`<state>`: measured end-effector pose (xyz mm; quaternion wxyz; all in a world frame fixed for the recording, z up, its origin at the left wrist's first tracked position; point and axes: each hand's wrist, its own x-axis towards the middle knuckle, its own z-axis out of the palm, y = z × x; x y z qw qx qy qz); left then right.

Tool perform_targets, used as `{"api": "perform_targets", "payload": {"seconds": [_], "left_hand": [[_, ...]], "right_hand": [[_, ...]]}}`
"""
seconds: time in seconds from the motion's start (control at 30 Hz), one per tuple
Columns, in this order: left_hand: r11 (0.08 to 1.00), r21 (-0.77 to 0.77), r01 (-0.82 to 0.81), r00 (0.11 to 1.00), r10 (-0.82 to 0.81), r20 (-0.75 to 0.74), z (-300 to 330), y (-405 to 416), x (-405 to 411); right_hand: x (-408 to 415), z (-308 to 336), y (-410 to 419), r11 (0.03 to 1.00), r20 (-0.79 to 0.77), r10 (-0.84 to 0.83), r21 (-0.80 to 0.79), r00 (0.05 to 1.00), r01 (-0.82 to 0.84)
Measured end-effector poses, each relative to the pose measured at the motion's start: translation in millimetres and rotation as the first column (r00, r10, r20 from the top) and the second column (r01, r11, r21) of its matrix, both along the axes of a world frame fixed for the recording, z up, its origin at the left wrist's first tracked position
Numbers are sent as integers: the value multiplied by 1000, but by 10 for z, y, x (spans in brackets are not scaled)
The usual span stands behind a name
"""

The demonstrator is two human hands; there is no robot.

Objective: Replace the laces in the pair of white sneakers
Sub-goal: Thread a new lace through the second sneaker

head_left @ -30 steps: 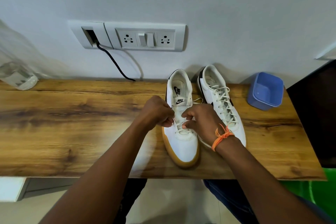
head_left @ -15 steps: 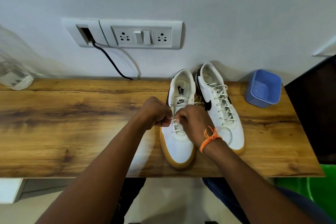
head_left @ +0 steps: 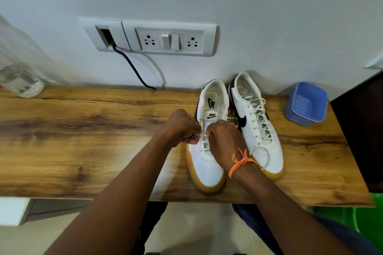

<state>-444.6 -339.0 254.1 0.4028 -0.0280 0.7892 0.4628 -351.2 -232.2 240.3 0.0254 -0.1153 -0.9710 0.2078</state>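
- Both hands pinch one lace (head_left: 204,135) over the left sneaker (head_left: 207,151): left hand (head_left: 182,128) at 9 o'clock of the eyelets, right hand (head_left: 223,141) at 3 o'clock, each grip clenched on it.
- This sneaker stands on the desk (head_left: 83,141), threaded only in its lower rows, it seems; fingers hide the rest.
- At 3 o'clock, touching it, the right sneaker (head_left: 257,126) is laced to the top, ends loose.
- Left to do, I judge: upper eyelets, then tying.
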Motion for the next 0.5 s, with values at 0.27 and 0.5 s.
{"api": "perform_targets", "payload": {"seconds": [0.27, 0.5], "left_hand": [[1000, -4, 11, 1000, -11, -8, 1, 2, -2], [1000, -8, 23, 1000, -23, -6, 31, 3, 0]], "right_hand": [[11, 42, -40, 998, 28, -6, 58, 1000, 5], [0, 19, -33, 996, 83, -7, 94, 997, -1]]}}
